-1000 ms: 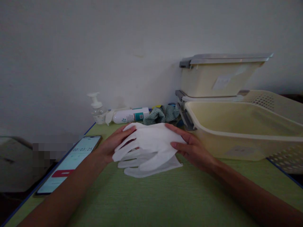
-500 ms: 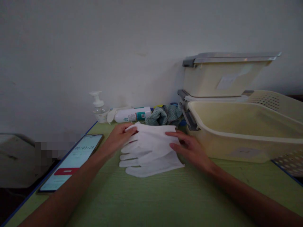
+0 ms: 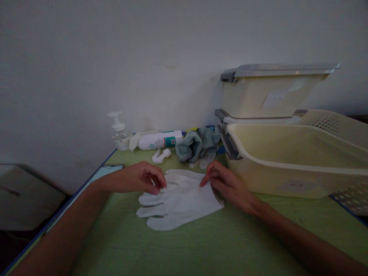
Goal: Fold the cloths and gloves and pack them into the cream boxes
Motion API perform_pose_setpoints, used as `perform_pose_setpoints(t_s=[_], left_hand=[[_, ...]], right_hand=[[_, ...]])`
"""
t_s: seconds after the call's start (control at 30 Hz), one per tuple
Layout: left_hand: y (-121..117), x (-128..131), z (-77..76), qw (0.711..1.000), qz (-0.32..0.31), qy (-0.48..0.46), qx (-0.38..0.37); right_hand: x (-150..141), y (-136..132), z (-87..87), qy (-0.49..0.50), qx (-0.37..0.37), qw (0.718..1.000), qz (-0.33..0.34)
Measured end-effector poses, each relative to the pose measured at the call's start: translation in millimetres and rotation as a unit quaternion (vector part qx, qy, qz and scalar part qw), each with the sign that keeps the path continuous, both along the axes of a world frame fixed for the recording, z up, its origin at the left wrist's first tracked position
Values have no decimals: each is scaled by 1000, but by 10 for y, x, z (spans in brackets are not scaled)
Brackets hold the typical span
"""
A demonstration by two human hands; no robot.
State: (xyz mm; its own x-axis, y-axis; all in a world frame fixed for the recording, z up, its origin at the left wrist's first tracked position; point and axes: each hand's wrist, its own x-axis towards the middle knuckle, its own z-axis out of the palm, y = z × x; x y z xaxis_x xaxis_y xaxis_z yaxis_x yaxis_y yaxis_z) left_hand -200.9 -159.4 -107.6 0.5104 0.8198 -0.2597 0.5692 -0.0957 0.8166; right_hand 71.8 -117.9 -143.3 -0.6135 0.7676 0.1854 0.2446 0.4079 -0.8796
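A white glove [image 3: 186,203] lies spread on the green table with its fingers pointing left and its cuff to the right. A second layer of white fabric shows along its far side; I cannot tell whether that is another glove. My left hand [image 3: 148,178] is closed, thumb and fingertips pinching the glove's finger end. At the cuff, my right hand [image 3: 225,184] is closed too, its index finger and thumb gripping the upper corner. The fingertips partly cover the glove's edges.
Behind the glove are a white spray nozzle [image 3: 161,155], a white bottle [image 3: 159,140], a pump bottle [image 3: 119,134] and a bunched grey-green cloth [image 3: 195,143]. Cream bins [image 3: 276,178] stand at right, one lidded box [image 3: 270,96] stacked. A phone [image 3: 106,171] lies partly under my left forearm.
The white fabric has come down toward me and lies flatter, with the spray nozzle behind it uncovered. My left hand has moved nearer; my right hand has shifted slightly and closed at the cuff.
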Motion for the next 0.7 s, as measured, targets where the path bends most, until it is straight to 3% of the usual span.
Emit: perform_pose_setpoints(t_s=[0.07, 0.17, 0.23, 0.37, 0.5, 0.6, 0.7], left_hand=[[49, 3, -88, 995, 61, 52, 66], [106, 27, -237, 963, 143, 148, 172], [120, 55, -308, 953, 162, 169, 191], [101, 103, -311, 967, 149, 132, 161], [92, 120, -223, 979, 154, 59, 116], [131, 138, -232, 972, 207, -51, 93], [191, 176, -333, 951, 285, -94, 78]], right_hand=[[-18, -1, -7, -7, 15, 1000, -14], [-31, -12, -1, -60, 67, 996, -24], [-32, -29, 7, -101, 99, 990, -18], [-26, -69, 18, -117, 155, 981, 18], [-23, -92, 27, -41, 220, 972, 69], [-22, -80, 28, 16, 256, 966, 45], [-21, -35, -9, -28, 237, 971, -5]])
